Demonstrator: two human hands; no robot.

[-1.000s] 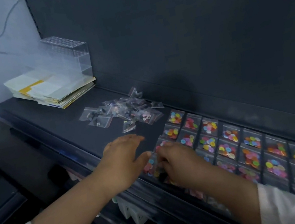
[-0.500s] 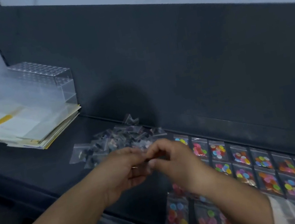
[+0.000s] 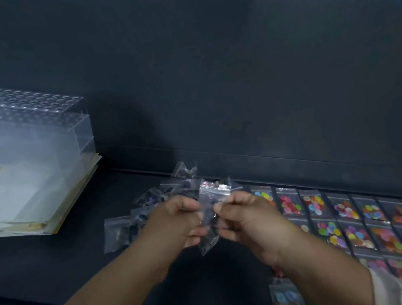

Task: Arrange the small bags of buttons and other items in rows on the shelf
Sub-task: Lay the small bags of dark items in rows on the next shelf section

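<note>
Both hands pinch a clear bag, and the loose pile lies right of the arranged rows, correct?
No: the head view shows the loose pile left of the arranged rows. The left hand and right hand do pinch the clear bag.

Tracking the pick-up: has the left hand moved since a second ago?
Yes. The left hand left the front edge of the shelf and rose toward the loose bag pile, now pinching a clear bag with the right hand.
</note>
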